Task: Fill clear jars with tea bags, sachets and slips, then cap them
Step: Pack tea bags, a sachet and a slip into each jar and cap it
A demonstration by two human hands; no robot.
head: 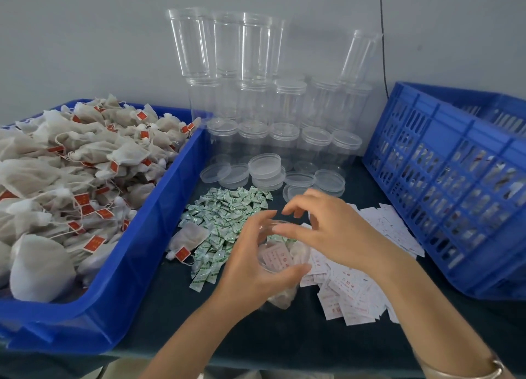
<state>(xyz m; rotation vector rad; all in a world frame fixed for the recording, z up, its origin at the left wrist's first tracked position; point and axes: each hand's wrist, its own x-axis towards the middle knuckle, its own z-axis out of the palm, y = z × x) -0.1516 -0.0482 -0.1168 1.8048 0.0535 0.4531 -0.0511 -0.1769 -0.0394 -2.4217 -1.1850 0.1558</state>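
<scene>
My left hand (pixel 253 267) grips a clear jar (pixel 280 260) that stands on the dark table and holds tea bags and a white slip. My right hand (pixel 327 230) hovers over the jar's mouth with its fingers loosely spread and nothing plainly in them. A pile of green-and-white sachets (pixel 225 219) lies just left of the jar. White slips (pixel 358 290) are scattered to its right. One loose tea bag (pixel 189 237) lies by the sachets. Clear lids (pixel 264 169) sit behind the sachets.
A blue tray (pixel 133 253) heaped with tea bags (pixel 71 173) fills the left. Stacked clear jars (pixel 256 94) stand against the wall at the back. A blue slatted crate (pixel 455 179) stands at the right.
</scene>
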